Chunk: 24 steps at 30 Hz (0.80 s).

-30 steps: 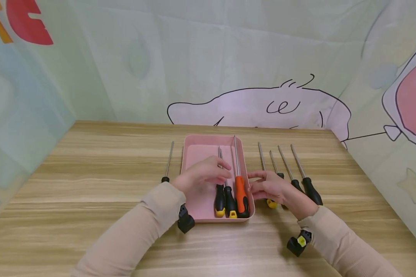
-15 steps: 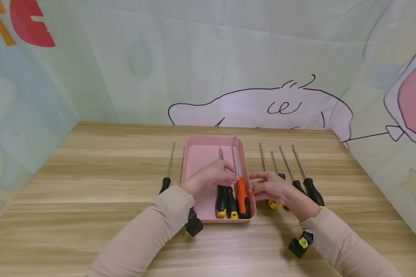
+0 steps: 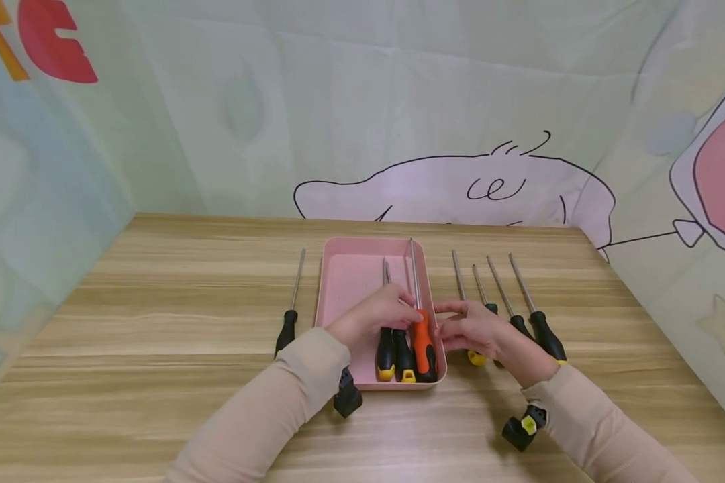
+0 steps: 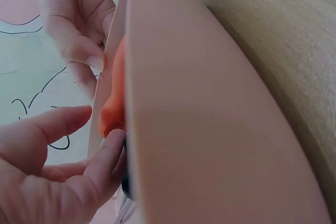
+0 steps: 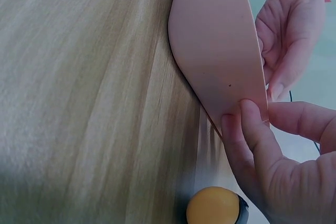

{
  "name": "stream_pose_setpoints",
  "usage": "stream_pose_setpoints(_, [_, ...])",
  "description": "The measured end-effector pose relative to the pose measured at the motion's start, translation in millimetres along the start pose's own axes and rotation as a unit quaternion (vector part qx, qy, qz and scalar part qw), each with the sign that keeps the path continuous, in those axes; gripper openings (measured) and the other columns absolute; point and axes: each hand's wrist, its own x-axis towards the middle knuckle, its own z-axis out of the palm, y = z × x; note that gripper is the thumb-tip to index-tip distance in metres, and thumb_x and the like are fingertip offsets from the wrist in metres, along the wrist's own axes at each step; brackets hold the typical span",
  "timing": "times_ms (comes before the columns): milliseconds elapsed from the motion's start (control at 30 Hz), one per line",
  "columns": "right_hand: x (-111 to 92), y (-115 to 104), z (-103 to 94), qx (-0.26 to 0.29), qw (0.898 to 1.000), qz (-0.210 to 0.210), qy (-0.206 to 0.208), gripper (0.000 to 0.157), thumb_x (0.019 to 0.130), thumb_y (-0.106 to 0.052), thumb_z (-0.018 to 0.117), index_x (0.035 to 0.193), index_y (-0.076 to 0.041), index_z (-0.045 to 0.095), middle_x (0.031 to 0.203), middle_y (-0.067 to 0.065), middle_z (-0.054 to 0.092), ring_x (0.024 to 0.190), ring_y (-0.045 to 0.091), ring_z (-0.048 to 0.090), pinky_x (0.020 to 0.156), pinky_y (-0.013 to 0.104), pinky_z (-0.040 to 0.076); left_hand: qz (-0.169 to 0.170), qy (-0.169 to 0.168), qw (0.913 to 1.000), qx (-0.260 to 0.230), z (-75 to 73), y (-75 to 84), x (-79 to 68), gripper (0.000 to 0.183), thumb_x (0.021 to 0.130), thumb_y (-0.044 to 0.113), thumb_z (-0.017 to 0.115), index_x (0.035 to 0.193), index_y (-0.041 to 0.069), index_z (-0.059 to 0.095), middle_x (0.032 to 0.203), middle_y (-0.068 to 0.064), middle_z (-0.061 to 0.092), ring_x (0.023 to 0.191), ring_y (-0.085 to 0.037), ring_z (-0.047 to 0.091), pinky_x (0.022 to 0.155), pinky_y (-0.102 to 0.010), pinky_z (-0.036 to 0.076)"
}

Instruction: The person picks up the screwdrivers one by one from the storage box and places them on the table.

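My left hand (image 3: pixel 382 310) reaches over the pink tray (image 3: pixel 346 268). Its fingertips are at the shaft end of the handle of an orange-and-black screwdriver (image 3: pixel 421 339), with the thumb apart from it in the left wrist view. Two black-and-yellow screwdrivers (image 3: pixel 385 352) lie alongside, partly covered by this hand. My right hand (image 3: pixel 474 327) holds the tray's right wall. In the right wrist view its fingers (image 5: pixel 252 111) press the outer side, and the thumb meets the rim.
Several screwdrivers lie in a row right of the tray, including a black-handled screwdriver (image 3: pixel 545 335) at the far right. A black screwdriver (image 3: pixel 288 329) lies to the left, partly behind my left sleeve. A printed cloth (image 3: pixel 338 100) stands behind the wooden table (image 3: pixel 187 282).
My left hand has moved right inside the tray, from above the black-and-yellow screwdrivers to the orange screwdriver. The right hand has stayed at the tray wall.
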Motion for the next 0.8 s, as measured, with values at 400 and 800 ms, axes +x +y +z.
stream_pose_setpoints(400, [0,1,-0.1,-0.001,1.0,-0.006,0.0,0.058,0.088,0.009,0.05,0.138,0.014,0.024,0.093,0.01,0.065,0.083,0.018,0.064,0.079,0.038,0.053,0.005,-0.004,0.9999,0.011,9.4,-1.1,3.5,0.017,0.086,0.001,0.063,0.096,-0.007,0.053,0.088,-0.015,0.057,0.075,-0.023,0.061,0.073,-0.034,0.055])
stream_pose_setpoints(800, [-1,0,-0.7,0.0,1.0,-0.006,0.0,0.057,0.089,0.009,0.051,0.138,0.013,0.024,0.099,0.013,0.065,0.086,0.019,0.064,0.081,0.038,0.052,0.001,-0.004,1.0,0.002,14.6,-1.4,4.6,0.016,0.086,-0.001,0.063,0.096,-0.007,0.053,0.09,-0.015,0.056,0.081,-0.024,0.06,0.076,-0.035,0.054])
